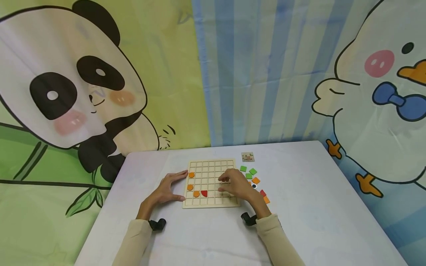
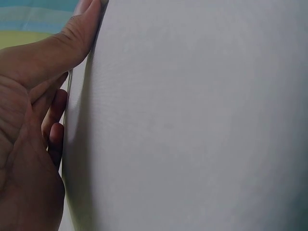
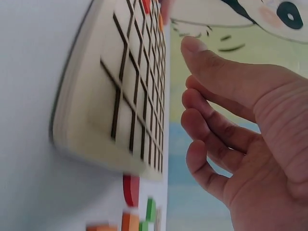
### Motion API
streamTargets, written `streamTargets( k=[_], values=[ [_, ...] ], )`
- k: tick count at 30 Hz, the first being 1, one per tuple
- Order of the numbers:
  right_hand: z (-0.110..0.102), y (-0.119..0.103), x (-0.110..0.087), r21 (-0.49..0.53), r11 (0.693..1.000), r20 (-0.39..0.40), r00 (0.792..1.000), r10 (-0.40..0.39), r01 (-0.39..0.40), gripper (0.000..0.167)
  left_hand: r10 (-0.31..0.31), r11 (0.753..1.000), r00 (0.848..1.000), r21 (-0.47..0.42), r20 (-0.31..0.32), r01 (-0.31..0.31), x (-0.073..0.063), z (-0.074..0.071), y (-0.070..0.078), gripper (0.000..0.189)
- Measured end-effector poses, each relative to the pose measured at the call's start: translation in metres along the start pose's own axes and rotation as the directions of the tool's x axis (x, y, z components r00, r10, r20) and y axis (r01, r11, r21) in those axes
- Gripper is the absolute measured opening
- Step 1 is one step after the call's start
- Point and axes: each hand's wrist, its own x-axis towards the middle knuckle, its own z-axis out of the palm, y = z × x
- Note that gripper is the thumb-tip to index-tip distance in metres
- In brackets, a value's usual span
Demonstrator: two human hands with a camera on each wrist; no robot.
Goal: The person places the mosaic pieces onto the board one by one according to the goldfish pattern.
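Board: one pale wooden grid board (image 1: 213,201), square-celled, flat on the white table (image 1: 332,218), centre, in front of the person

Pieces on the board: three orange discs (image 1: 191,175), one near the upper left corner, two towards the lower left; one red quarter-round piece (image 1: 204,193), in a cell just right of the lowest disc

Left hand (image 1: 164,190): at the board's left edge, thumb low and fingers high, spread well apart; fingertips at the rim, nothing gripped

Right hand (image 1: 237,184): above the right part of the board, clear of its surface; fingers loosely curved, thumb standing apart from them in the right wrist view, nothing visible between

Loose pieces, right of the board: three green squares (image 1: 253,171), near the upper right corner; orange pieces (image 1: 255,180), below the green; one small white piece with a dark centre (image 1: 254,186), beside the right hand; one red piece (image 1: 263,193), near the right wrist; some of the group partly hidden by the hand

Card: one small patterned card (image 1: 247,157), beyond the green squares, flat, markings too small to read

Worn items: beige sleeves (image 1: 133,240); a black wrist camera (image 1: 158,224) at each wrist

Backdrop: printed curtains (image 1: 169,74), with a panda at left, blue stripes in the middle, a white bird with a blue bow at right
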Motion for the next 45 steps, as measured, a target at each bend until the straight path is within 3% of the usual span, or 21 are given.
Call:
streamTargets(
  k=[7,14,19,25,32,45],
  values=[
    [-0.026,0.017,-0.016,0.021,0.999,-0.051,0.998,0.047,-0.046,0.033,0.028,1.000,1.000,0.002,-0.012,-0.028,0.001,-0.001,0.000,0.109],
    [-0.038,0.035,-0.030,-0.016,0.993,-0.080,0.990,0.116,-0.117,0.031,-0.010,1.000,1.000,0.003,-0.004,0.010,0.000,0.001,-0.002,0.110],
    [-0.046,0.045,-0.039,-0.018,0.989,-0.106,0.984,0.141,-0.144,0.026,0.001,1.000,1.000,0.018,-0.011,-0.001,0.001,0.001,-0.002,0.110],
    [-0.051,0.056,-0.047,-0.007,0.989,-0.109,0.983,0.148,-0.149,0.024,-0.001,1.000,1.000,-0.001,-0.010,0.001,0.000,-0.001,0.000,0.109],
    [-0.054,0.062,-0.054,0.010,0.976,-0.093,0.971,0.218,-0.218,0.027,0.001,1.000,1.000,0.002,-0.005,-0.001,-0.002,0.002,-0.002,0.109],
    [-0.062,0.067,-0.060,-0.047,0.957,-0.099,0.955,0.280,-0.286,0.021,0.045,0.998,0.999,0.034,-0.029,-0.044,-0.002,0.001,0.000,0.107]
  ],
)
